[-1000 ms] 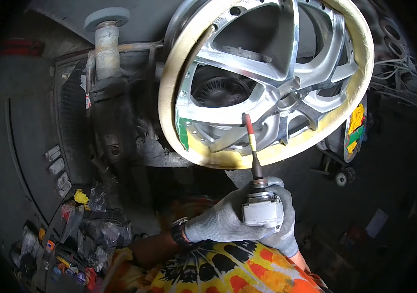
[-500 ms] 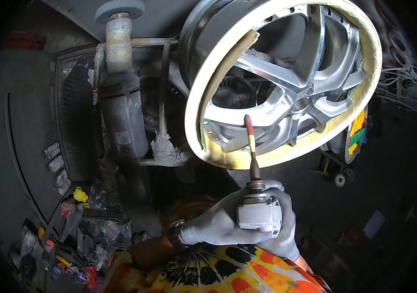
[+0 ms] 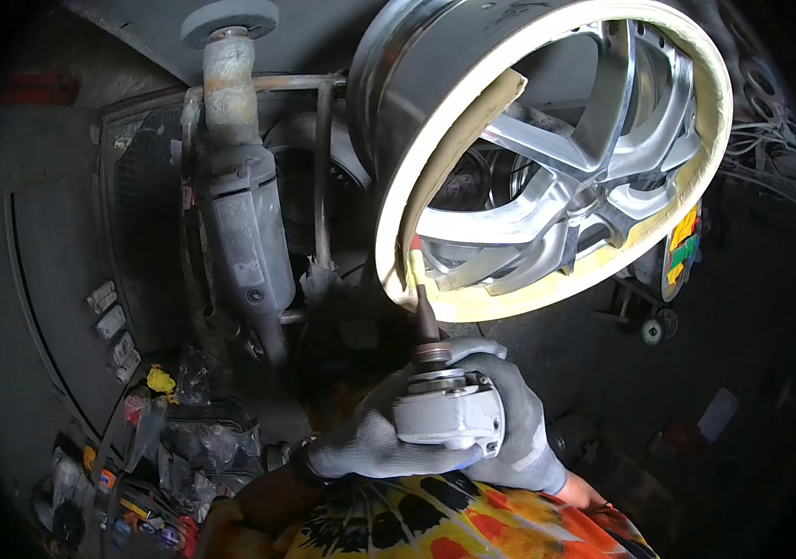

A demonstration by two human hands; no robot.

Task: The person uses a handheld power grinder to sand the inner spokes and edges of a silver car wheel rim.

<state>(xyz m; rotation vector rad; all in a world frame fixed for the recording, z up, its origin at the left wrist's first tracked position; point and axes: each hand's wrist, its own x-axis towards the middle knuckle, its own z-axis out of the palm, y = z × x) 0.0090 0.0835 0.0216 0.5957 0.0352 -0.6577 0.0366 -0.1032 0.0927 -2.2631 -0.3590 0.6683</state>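
Note:
Both of my hands, in grey knit gloves, are closed around a grey hand grinder (image 3: pixel 451 417) low in the middle. My left hand (image 3: pixel 360 449) wraps its left side and my right hand (image 3: pixel 521 419) its right side. A long dark tapered spindle (image 3: pixel 428 321) points away from me, ending in a pale yellow and red tip (image 3: pixel 415 250). That tip overlaps the lower left inner edge of a silver alloy wheel (image 3: pixel 510 222); whether it touches is unclear. Cream masking tape (image 3: pixel 510 306) covers the wheel's outer lip, with one strip end peeled up inside the left edge.
To the left stands a grey polishing machine (image 3: pixel 247 233) with a round buffing wheel (image 3: pixel 230 20) on its wrapped shaft, beside a metal frame (image 3: pixel 322 177). Bags and mixed clutter (image 3: pixel 202 438) lie at the lower left. A small wheeled stand (image 3: pixel 651 328) sits at the right.
My hands and the grinder have moved left and slightly down. Its red tip has shifted from a lower spoke to the wheel's left inner edge. The view has shifted a little.

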